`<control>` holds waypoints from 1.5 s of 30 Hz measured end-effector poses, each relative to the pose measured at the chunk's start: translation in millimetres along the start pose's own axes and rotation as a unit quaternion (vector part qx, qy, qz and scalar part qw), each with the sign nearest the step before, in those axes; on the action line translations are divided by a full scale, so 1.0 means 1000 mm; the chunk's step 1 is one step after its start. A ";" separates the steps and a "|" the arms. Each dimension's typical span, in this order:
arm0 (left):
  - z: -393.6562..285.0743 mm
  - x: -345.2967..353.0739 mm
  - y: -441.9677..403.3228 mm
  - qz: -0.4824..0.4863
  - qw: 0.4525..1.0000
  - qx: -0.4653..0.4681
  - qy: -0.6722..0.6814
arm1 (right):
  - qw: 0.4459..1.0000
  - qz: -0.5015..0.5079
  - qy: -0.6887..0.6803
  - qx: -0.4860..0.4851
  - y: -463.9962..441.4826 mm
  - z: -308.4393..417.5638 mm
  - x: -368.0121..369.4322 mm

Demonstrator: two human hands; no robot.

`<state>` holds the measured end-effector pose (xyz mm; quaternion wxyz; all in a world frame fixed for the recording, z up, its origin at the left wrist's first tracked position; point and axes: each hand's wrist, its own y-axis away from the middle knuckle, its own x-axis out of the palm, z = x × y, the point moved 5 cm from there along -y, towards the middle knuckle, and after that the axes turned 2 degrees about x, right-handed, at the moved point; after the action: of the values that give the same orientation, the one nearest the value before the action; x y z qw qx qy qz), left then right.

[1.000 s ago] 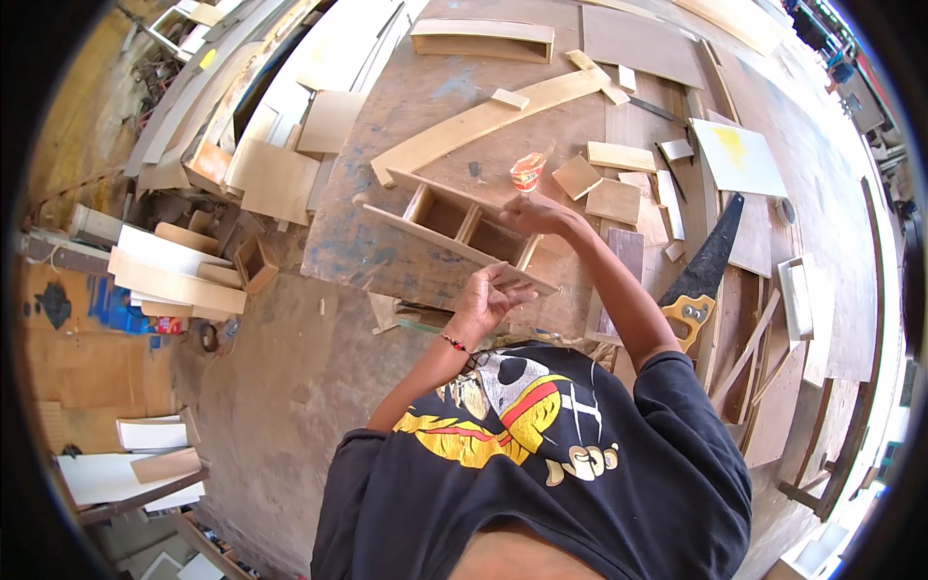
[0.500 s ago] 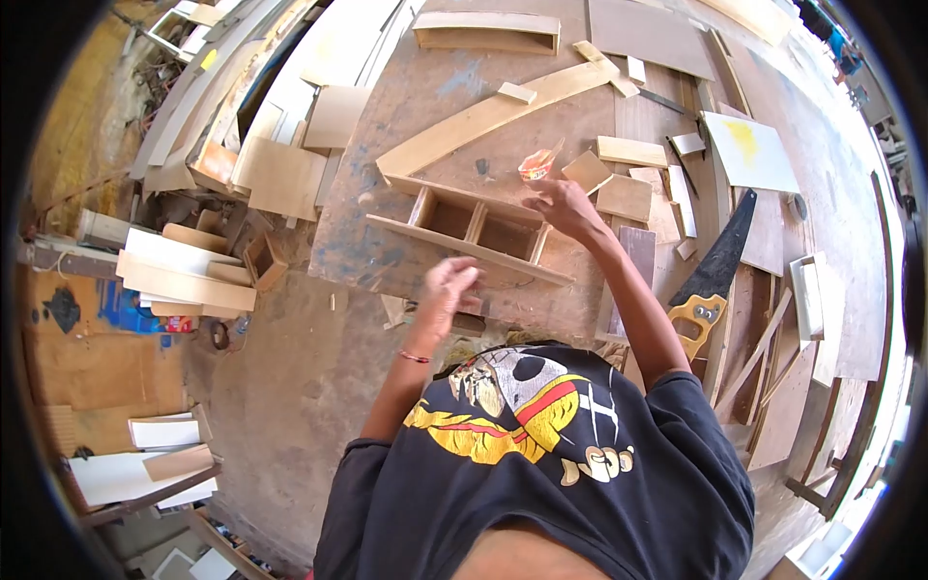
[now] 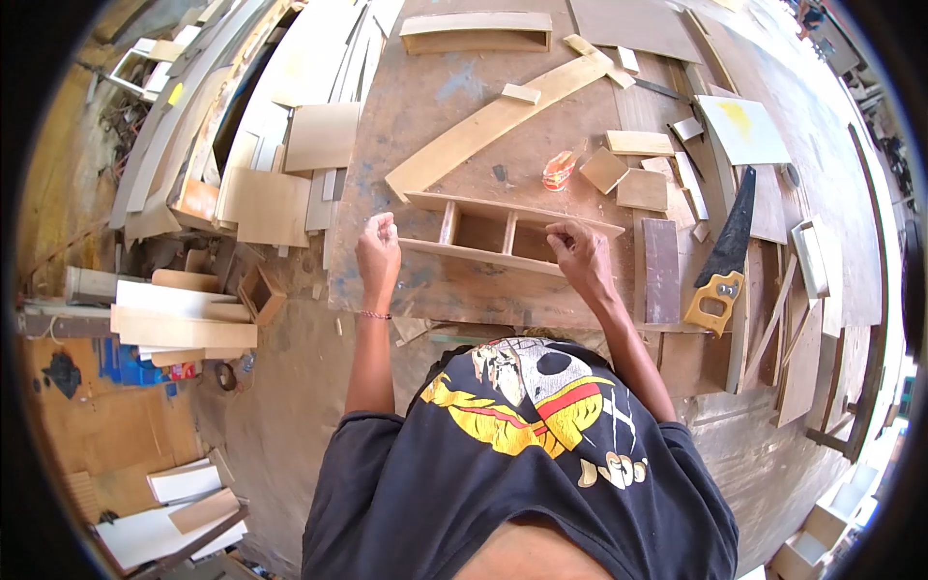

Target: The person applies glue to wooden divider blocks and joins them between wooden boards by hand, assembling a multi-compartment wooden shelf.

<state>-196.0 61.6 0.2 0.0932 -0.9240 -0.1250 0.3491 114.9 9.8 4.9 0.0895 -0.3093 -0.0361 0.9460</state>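
A shallow wooden frame with dividers (image 3: 541, 208) lies on the work table in front of me, its open compartments facing up. At the frame's left end, my left hand (image 3: 378, 247) is raised with fingers pinched together; whether anything is between them is too small to tell. My right hand (image 3: 583, 256) is closed, fingers curled down over the frame's right part, and what it pinches, if anything, is hidden. Just beyond the frame sits a small orange-and-white packet (image 3: 558, 171), apart from both hands.
A long plank (image 3: 483, 126) lies diagonally behind the frame, a small block (image 3: 521, 94) on it. A handsaw (image 3: 727, 246) with a yellow handle rests at right near wood offcuts (image 3: 641, 190). An open wooden box (image 3: 476, 34) stands at the far edge; boards (image 3: 280, 208) are stacked left.
My right hand has drawn back from beside the packet to the frame's right part. My left hand has moved left to the frame's end, its fingers closing. The view has shifted slightly.
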 end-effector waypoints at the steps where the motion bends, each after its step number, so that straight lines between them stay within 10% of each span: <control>1: 0.013 0.003 -0.005 0.027 0.999 -0.033 0.030 | 1.000 -0.015 -0.012 -0.009 0.003 0.008 0.006; 12: 0.087 0.059 -0.035 0.162 0.890 -0.106 0.414 | 0.998 -0.060 0.000 -0.005 -0.002 0.066 0.085; 45: 0.072 0.071 -0.032 0.271 0.806 -0.071 0.521 | 0.977 0.050 0.058 0.197 -0.048 0.059 0.146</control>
<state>-197.9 119.7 -89.3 -0.0202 -0.9674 0.1728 -0.1838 -28.4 84.2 -25.8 0.1028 -0.3415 0.1717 0.9183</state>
